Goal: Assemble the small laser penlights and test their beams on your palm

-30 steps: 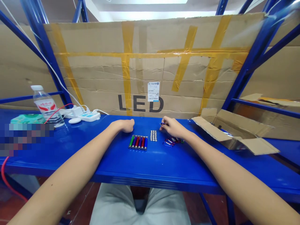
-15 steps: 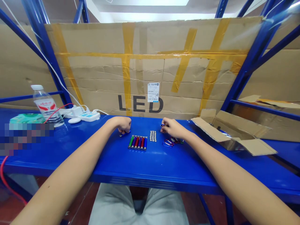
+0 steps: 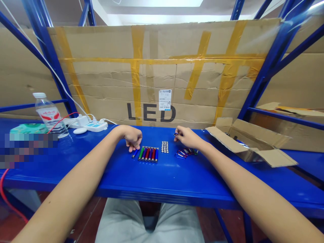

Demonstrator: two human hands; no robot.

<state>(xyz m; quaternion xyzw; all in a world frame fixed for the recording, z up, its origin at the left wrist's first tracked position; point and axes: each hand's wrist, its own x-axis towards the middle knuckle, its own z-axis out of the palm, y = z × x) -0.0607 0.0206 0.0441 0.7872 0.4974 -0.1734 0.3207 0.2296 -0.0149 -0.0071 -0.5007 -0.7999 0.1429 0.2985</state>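
My left hand is closed, its fingertips at the upper end of a blue metal tube with a silver end, like a mini flashlight. That tube lies slightly slanted at the left of a row of similar tubes in green, purple, red and blue. To their right, silver button cells sit in neat columns. My right hand is pinched around a small blue piece, mostly hidden by the fingers. Just below it lies a fanned group of coloured carabiners.
An open cardboard box with things inside stands at the right. On the left are a water bottle, a power strip and a green packet. A large cardboard sheet closes off the back of the blue table.
My left hand has brought the blue tube toward me and turned it to lie beside the row's left end. My right hand stays nearly where it was, still pinching.
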